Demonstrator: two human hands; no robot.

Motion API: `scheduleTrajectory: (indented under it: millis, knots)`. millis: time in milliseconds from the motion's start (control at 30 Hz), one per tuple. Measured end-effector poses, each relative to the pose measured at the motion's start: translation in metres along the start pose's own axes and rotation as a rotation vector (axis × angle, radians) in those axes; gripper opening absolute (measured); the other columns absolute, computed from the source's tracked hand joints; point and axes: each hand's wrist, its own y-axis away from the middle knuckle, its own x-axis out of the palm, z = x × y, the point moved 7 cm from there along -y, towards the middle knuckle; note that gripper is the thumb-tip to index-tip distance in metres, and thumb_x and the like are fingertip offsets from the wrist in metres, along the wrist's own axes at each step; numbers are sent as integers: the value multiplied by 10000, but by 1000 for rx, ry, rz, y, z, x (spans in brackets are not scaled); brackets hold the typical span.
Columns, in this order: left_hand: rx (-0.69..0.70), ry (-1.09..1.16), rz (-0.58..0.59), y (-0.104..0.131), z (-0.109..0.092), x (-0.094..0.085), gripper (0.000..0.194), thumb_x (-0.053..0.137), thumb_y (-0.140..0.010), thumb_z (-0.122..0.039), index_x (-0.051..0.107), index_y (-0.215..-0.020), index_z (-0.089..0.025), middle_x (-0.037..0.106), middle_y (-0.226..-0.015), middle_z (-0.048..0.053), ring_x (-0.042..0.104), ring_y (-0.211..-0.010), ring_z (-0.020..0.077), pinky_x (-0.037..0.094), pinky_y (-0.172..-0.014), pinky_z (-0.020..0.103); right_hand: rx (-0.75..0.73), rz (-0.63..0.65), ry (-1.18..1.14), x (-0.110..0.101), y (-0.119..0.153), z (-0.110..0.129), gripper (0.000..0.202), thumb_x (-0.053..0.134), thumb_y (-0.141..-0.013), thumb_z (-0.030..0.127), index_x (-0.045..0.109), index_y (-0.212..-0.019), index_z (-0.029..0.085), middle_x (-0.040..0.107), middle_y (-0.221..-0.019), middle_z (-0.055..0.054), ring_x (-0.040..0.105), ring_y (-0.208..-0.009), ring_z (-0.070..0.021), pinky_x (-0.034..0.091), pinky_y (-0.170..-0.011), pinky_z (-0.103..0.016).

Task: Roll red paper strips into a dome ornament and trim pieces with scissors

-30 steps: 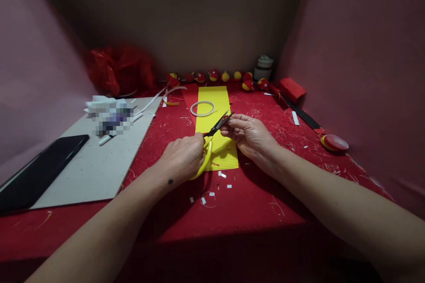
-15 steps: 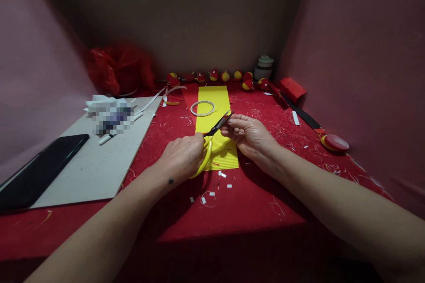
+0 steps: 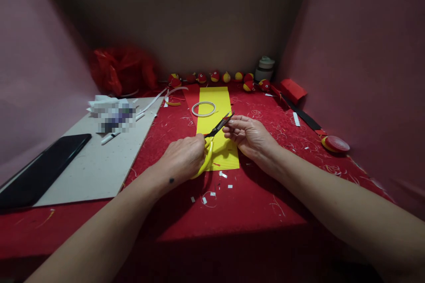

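Observation:
My left hand (image 3: 186, 157) is wrapped round the yellow handles of a pair of scissors (image 3: 209, 155). Their dark blades point up and to the right, slightly parted at the tips. My right hand (image 3: 255, 138) is closed in a pinch on a small red piece (image 3: 226, 118), which lies at the blades; its full shape is hidden by the fingers and blades. Both hands are above a yellow corrugated sheet (image 3: 214, 92). A thin roll of tape (image 3: 203, 102) rests on that sheet's left edge, just beyond the scissors.
Several red and yellow bird-like balls (image 3: 214, 76) line the back, by a lidded jar (image 3: 264, 69). At left a pale board (image 3: 133, 154) bears a black phone-like slab (image 3: 46, 170) and a pen (image 3: 114, 135). Paper scraps and threads litter the red cloth (image 3: 282, 194). Another tape roll (image 3: 337, 144) sits at right.
The hands and scissors hold nearly the same pose, with the small red piece still at the blades. The whole view has shifted very slightly.

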Motion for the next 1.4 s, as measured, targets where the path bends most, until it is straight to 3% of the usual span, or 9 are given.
scheduleTrajectory:
  millis: [233, 567, 800, 933, 1033, 1167, 1267, 1400]
  knots:
    - [13, 44, 9, 4, -3, -4, 243, 391, -822, -327, 482, -947, -140, 652, -888, 166, 642, -773, 303, 408, -553, 341, -2, 61, 1, 3, -2, -2, 123, 615, -634, 21, 588, -648, 141, 603, -618, -2, 578, -534, -88, 472, -515, -193]
    - [-19, -17, 19, 1, 0, 1, 235, 360, -804, -168, 492, -993, -122, 657, -919, 195, 645, -808, 330, 399, -559, 350, 26, 6, -15, 3, 0, -2, 139, 596, -662, 1, 570, -665, 138, 600, -612, -15, 586, -537, -102, 471, -519, -216]
    - [6, 73, -10, 4, 0, -2, 230, 414, -814, -318, 509, -930, -143, 662, -882, 179, 642, -754, 316, 378, -534, 330, -18, -4, 1, 2, -1, 0, 149, 601, -651, -12, 575, -649, 135, 602, -616, -18, 584, -525, -100, 468, -512, -220]
    - [-46, 126, -59, 2, 7, -5, 216, 411, -815, -311, 505, -919, -146, 654, -840, 165, 635, -735, 310, 369, -528, 322, -44, -10, 6, -1, -3, 3, 123, 645, -651, 26, 589, -662, 135, 610, -631, -21, 589, -537, -104, 474, -523, -227]
    - [-100, 290, -158, -3, 17, -8, 178, 448, -794, -278, 511, -899, -149, 643, -813, 139, 618, -720, 267, 383, -552, 309, -33, -15, 14, -1, -4, 4, 115, 662, -655, 51, 589, -658, 138, 612, -625, -22, 591, -548, -103, 478, -538, -227]
    - [-86, 802, -315, -5, 25, -12, 174, 510, -750, -242, 525, -901, -158, 602, -753, 50, 561, -627, 160, 412, -554, 265, 0, 6, 13, 3, -1, 1, 131, 667, -628, 42, 591, -674, 138, 628, -633, -23, 596, -550, -105, 478, -543, -226]
    - [-111, 1143, -322, -5, 25, -12, 197, 564, -727, -252, 532, -891, -148, 527, -624, -18, 491, -520, 107, 385, -484, 222, 15, 43, 21, 7, 4, -1, 201, 674, -595, 45, 594, -743, 156, 650, -655, -15, 591, -528, -104, 468, -522, -226]
    - [-123, 1334, -280, -4, 22, -14, 247, 631, -690, -243, 548, -892, -129, 508, -559, -35, 460, -484, 87, 356, -455, 202, 4, 127, 73, 13, 8, -3, 243, 681, -592, 83, 629, -819, 151, 647, -632, -13, 589, -519, -105, 465, -531, -234]
